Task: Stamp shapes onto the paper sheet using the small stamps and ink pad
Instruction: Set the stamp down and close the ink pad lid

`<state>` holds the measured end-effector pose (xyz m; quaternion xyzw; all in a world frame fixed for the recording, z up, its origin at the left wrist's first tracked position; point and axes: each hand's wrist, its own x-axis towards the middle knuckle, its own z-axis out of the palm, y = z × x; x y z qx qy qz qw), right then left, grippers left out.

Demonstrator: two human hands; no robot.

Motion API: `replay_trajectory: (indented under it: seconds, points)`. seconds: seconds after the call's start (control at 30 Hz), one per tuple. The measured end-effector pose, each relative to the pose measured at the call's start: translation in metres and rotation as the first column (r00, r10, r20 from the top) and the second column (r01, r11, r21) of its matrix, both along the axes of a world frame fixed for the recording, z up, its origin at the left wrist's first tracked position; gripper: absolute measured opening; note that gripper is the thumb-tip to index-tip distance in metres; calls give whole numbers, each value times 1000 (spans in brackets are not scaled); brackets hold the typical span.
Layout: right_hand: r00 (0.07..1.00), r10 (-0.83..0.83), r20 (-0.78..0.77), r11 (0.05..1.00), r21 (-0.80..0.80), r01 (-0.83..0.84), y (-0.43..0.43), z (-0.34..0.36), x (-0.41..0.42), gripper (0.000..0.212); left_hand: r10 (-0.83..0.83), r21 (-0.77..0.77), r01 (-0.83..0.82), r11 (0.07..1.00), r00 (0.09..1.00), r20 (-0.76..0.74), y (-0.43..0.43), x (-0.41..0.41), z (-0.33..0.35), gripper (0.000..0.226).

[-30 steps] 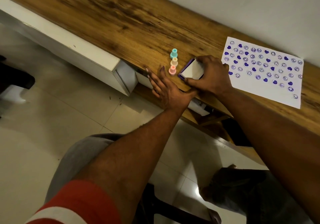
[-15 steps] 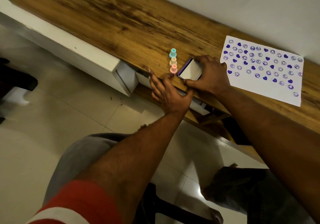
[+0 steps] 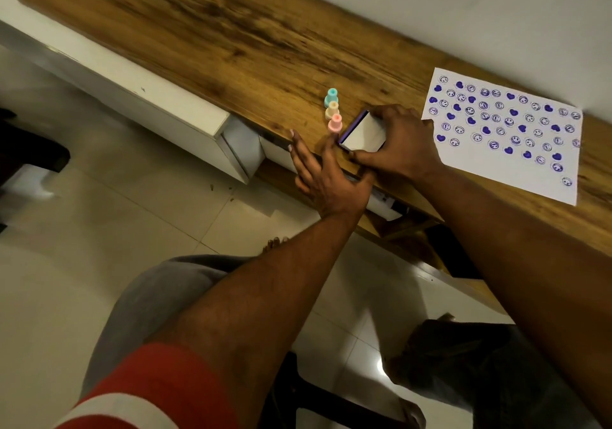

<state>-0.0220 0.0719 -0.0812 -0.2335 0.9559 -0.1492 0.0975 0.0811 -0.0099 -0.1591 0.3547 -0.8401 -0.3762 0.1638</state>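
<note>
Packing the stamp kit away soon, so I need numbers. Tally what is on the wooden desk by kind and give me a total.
small stamps: 3 (teal stamp, cream stamp, pink stamp)
ink pad: 1
paper sheet: 1
total: 5

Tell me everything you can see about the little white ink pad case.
The small white rectangular ink pad case looks like plastic, with a purple strip along its left edge. It sits near the wooden desk's front edge, just right of the small pink stamp. The right hand grips it, fingers curled round its sides.
</note>
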Motion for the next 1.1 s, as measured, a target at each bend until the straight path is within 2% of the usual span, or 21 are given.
replay_trajectory:
  seconds: [0.2,1.1]
  points:
    - [1000,0,-5,1000,-12,-1,0,-1,0,101,-9,17,8,1000,1000,22,1,-3,1,85]
    - [998,-61,6,998,5,61,0,-2,0,101,-18,-7,18,1000,999,37,-2,-3,3,87]
